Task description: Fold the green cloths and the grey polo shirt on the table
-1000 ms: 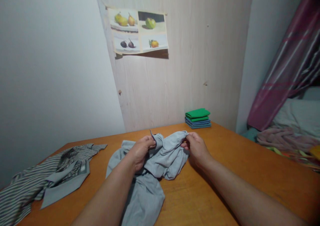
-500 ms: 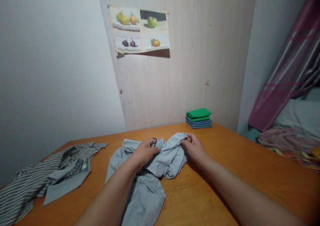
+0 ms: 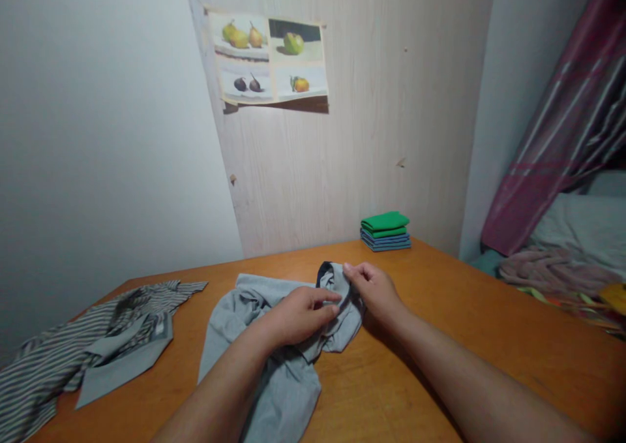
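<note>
A crumpled light grey garment lies bunched on the table, its exact kind hidden by the folds. Near its far right end shows an opening with a dark inner band. My right hand pinches the garment's edge beside that opening between thumb and fingers. Just left of it, my left hand rests over the cloth, thumb and index finger stretched out and apart towards the dark-banded opening. Folds beneath my left hand are partly covered by the palm and forearm.
The orange-brown wooden table meets a panelled wall. At its back stands a stack of folded green and blue cloths. A striped shirt with a grey collar lies loosely on the left. Beyond the right edge are a purple curtain and bedding.
My left hand has let go of the dark edge and shifted right, its fingers now extended. My right hand has moved slightly left with the edge, and the dark-banded opening shows more.
</note>
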Demonstrator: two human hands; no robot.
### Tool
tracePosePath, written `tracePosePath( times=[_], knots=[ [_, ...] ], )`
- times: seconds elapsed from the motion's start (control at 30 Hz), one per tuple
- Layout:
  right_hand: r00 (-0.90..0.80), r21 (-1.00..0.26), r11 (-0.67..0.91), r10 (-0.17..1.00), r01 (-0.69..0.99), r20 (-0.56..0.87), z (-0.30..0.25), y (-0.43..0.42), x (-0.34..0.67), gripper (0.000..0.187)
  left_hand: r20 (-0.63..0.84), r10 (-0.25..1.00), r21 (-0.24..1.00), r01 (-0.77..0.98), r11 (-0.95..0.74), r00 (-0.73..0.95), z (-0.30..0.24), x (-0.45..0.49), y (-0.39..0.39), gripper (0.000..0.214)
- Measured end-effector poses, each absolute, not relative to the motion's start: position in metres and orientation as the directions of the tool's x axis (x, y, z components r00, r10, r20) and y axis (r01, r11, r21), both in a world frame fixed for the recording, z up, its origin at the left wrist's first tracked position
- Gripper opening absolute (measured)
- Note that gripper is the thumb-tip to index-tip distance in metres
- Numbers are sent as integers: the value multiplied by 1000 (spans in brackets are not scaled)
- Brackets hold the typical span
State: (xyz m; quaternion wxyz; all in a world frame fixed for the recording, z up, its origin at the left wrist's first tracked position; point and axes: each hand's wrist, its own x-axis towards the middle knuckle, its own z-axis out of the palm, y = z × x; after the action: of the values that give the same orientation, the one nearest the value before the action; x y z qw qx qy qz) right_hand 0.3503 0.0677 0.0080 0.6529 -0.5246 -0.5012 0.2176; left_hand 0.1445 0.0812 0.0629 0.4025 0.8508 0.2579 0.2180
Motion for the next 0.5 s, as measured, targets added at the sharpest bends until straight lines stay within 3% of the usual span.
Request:
tracePosePath(
  times=[0.1, 0.17, 0.3, 0.5],
  knots=[
    [355, -858, 326, 807, 397, 471, 4, 71, 352, 35, 152, 598, 795, 263, -547, 787, 60, 146, 84, 28],
    [347, -871, 332, 819, 361, 457, 1, 74, 352, 33, 188, 650, 791, 278, -544, 737, 58, 146, 89, 23],
    [339, -939, 343, 879, 34, 334, 0, 75, 350, 28, 272, 765, 824, 269, -499, 584, 53, 145, 99, 11],
    [280, -872, 314, 935, -376, 216, 7, 73, 352, 24, 177, 828, 872, 305, -382, 533, 50, 140, 101, 15]
  ],
)
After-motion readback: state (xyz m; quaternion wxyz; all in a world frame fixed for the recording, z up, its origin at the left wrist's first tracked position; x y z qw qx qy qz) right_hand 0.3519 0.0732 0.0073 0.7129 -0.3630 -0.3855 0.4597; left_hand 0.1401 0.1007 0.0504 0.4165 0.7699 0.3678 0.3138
